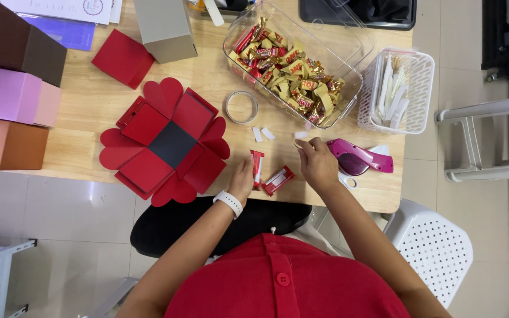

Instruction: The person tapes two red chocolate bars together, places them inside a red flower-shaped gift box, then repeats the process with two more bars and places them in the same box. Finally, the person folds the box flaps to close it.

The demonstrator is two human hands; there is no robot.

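While the left hand (241, 181) steadies an upright red candy bar (257, 168) near the desk's (89, 100) front edge, fingers pressed against its left side, the right hand (318, 165) pinches a small white strip (297, 143), likely tape. Pressing it flat needs the bar kept from sliding. A second bar (278, 180) lies between the hands, beside an unfolded red box (166, 141).
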